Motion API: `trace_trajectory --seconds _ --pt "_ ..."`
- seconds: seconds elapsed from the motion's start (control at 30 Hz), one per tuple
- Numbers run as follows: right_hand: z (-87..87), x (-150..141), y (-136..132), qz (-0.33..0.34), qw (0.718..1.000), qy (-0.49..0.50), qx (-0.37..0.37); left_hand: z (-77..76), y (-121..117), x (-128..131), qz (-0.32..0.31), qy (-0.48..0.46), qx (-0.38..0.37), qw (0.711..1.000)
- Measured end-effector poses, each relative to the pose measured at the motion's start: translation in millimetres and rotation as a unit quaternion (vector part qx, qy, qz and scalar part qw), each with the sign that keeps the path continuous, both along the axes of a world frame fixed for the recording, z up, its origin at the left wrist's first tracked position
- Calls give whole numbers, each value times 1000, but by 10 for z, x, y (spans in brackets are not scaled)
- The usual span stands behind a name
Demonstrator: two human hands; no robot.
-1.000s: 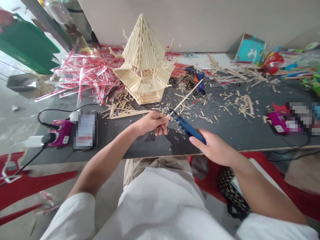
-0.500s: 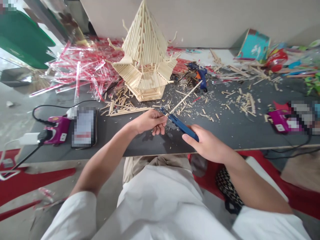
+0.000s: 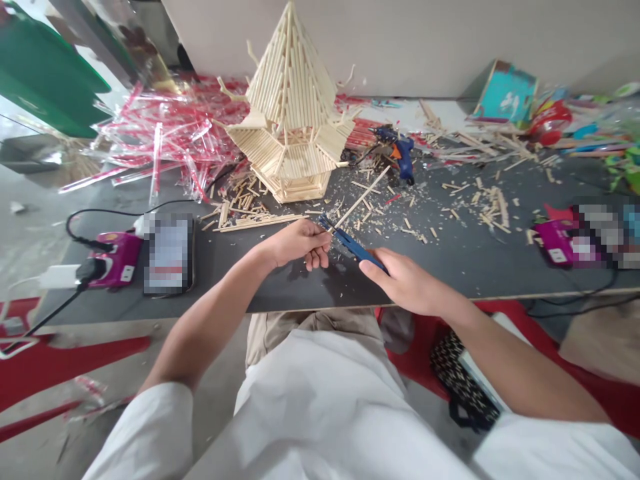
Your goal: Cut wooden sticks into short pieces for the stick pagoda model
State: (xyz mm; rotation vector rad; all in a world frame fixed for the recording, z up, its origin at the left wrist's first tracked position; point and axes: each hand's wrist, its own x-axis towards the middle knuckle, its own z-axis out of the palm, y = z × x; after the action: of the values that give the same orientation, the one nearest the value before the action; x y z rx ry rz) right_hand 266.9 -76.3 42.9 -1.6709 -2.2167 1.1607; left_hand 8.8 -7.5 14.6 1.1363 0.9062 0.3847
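Observation:
My left hand (image 3: 299, 241) pinches one end of a long thin wooden stick (image 3: 361, 197) that slants up and to the right over the dark table (image 3: 280, 287). My right hand (image 3: 403, 282) grips the blue handles of a cutter (image 3: 350, 243). The cutter's jaws meet the stick right beside my left fingertips. Behind the hands stands a tower model built of wooden sticks (image 3: 289, 113), with a tall pointed roof.
Cut stick pieces and splinters litter the table. A blue glue gun (image 3: 402, 155) lies behind the stick. Red-and-clear wrappers (image 3: 160, 140) pile up at the back left. A phone (image 3: 168, 253) and a purple power strip (image 3: 113, 260) sit left; another purple strip (image 3: 557, 243) sits right.
Both hands have shifted slightly left and closer together. The cutter's jaws have come up against the stick near my left fingers.

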Motion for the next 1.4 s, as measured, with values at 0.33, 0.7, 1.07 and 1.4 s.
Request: trace_trajectory --seconds 0.33,0.7,1.07,1.4 --pt "-143 28 -22 13 996 -23 89 40 8 39 14 27 -23 999" --pt "-77 65 32 75 996 -1 56 61 20 5 3 26 -26 999" --pt "58 47 55 111 992 -37 46 18 32 -21 -12 24 -19 999" --pt "-58 100 134 121 991 -18 54 7 13 -8 -1 34 -16 999"
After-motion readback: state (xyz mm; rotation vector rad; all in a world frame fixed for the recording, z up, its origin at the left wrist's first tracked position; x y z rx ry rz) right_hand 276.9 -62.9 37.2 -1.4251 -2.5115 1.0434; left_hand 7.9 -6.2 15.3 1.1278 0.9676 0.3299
